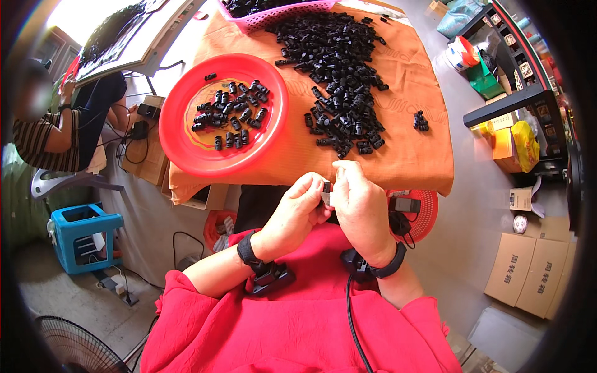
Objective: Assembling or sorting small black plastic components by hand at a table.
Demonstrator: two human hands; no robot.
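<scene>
The round red tray [214, 167] serves here as the landmark. Just below it and to its right, in front of the table edge, the person brings both hands together. The left hand [293, 210] pinches a small black piece [326, 186] between thumb and forefinger. The right hand [358, 202] is bent inward close beside it; whether its fingertips also pinch the piece, one cannot tell, because they hide the contact. A pale bit [326, 199] shows between the hands, too small to be named. For doing this handling well, it seems best that the left pinch remains firm near the end of the piece, that the right fingers work in a straight line with it, and that both wrists stay low and steady, since such a small part may slip out easily. As for containers, the tray holds a loose group of black parts [239, 112], lying in various directions, with one apart near its far rim. Beyond the tray, to the right, a pink basket [273, 18] is filled with similar dark parts. Right of the tray, a large heap [339, 74] lies directly on the orange cloth [407, 74], and farther right stands a small cluster [421, 121].
</scene>
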